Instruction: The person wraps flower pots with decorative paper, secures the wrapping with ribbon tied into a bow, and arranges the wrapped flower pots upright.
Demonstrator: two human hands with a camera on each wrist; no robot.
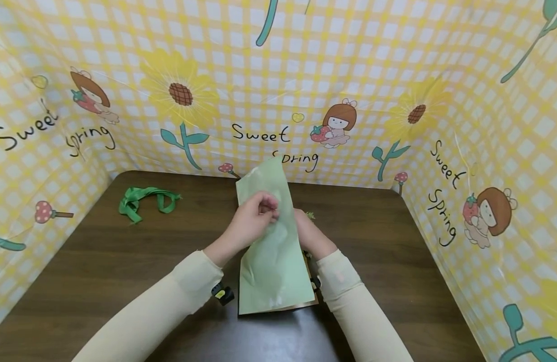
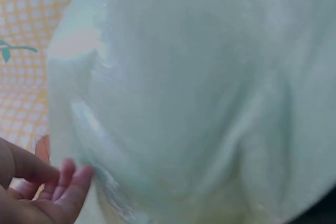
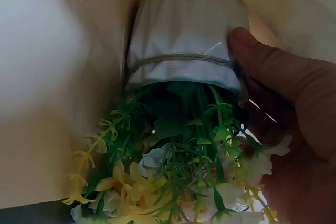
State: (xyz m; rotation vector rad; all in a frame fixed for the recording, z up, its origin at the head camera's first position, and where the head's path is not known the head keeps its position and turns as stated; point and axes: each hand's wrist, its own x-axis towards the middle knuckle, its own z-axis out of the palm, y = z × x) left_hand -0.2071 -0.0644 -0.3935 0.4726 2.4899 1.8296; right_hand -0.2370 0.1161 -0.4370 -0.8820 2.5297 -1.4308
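A pale green, glossy paper bag or folded sheet [image 1: 274, 266] stands upright in the middle of the table, its inner face tan. My left hand [image 1: 253, 218] is in front of it with fingers loosely curled and nothing visible between them; in the left wrist view the fingertips [image 2: 81, 174] are close to its surface. Behind the paper, my right hand [image 3: 294, 93] holds a white flowerpot [image 3: 184, 30] tied with twine, thumb along its side. Artificial flowers [image 3: 131, 187], yellow and white with green leaves, spread from the pot. Most of the plant is hidden in the head view.
A loose green ribbon [image 1: 147, 197] lies on the dark wooden table [image 1: 93, 261] at the back left. Yellow checked cloth [image 1: 269, 90] with printed flowers and figures stands around the table's back and sides. A black wrist device [image 1: 221, 293] shows beside the left sleeve.
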